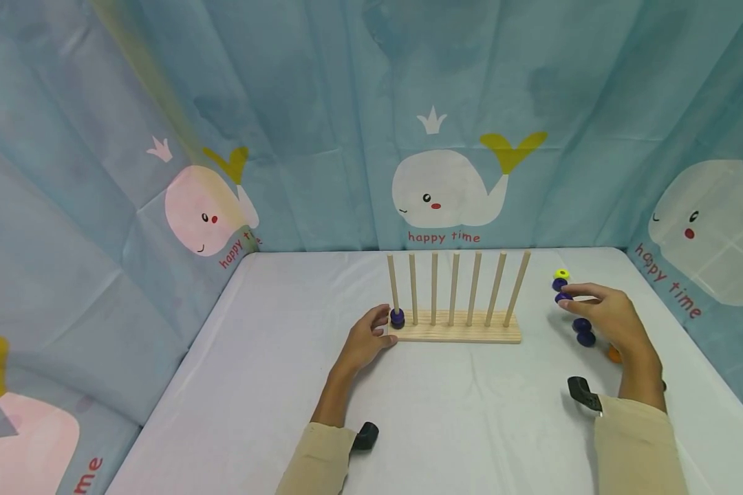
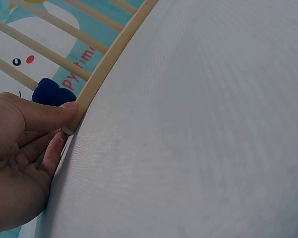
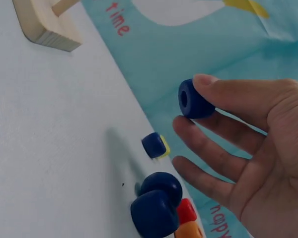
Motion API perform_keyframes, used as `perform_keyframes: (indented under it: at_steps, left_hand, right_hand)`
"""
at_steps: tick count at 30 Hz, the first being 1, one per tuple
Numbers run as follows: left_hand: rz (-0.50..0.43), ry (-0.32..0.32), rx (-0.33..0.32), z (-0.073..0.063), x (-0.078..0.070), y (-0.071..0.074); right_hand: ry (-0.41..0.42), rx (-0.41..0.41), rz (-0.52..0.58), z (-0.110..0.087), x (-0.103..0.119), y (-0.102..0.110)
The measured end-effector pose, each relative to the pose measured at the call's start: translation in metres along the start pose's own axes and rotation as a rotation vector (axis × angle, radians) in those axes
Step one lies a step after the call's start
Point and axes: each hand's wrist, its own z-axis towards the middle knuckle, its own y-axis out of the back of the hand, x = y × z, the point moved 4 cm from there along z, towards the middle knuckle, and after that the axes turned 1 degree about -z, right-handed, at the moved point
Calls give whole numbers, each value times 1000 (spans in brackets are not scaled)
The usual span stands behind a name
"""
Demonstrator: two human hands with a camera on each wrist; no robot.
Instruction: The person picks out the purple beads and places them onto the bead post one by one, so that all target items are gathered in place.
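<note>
A wooden peg stand [image 1: 458,333] with several upright pegs sits on the white table. Two dark blue beads [image 1: 397,318] are stacked on its leftmost peg. At that end my left hand [image 1: 364,338] grips the base, thumb at the front and fingers round the far side. Over to the right of the stand, my right hand [image 1: 619,323] pinches a blue bead [image 3: 197,102] between thumb and fingertips. The bead's hole shows in the right wrist view, and it is held above the table. Two loose blue beads [image 1: 582,325] lie below that hand.
Beyond the right hand lie another blue bead [image 1: 559,284] and a yellow bead [image 1: 561,273]. An orange bead [image 1: 615,355] is partly hidden by the right wrist; a red bead [image 3: 186,210] shows in the right wrist view. A whale-print curtain [image 1: 322,137] surrounds the table.
</note>
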Motion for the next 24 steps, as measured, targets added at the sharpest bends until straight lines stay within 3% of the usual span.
perform_keyframes:
  at_steps: [17, 24]
  left_hand:
    - [4, 0, 1, -1, 0, 0]
    - [14, 4, -5, -1, -2, 0]
  right_hand:
    - [162, -57, -11, -10, 29, 2]
    - [235, -125, -27, -18, 47, 8]
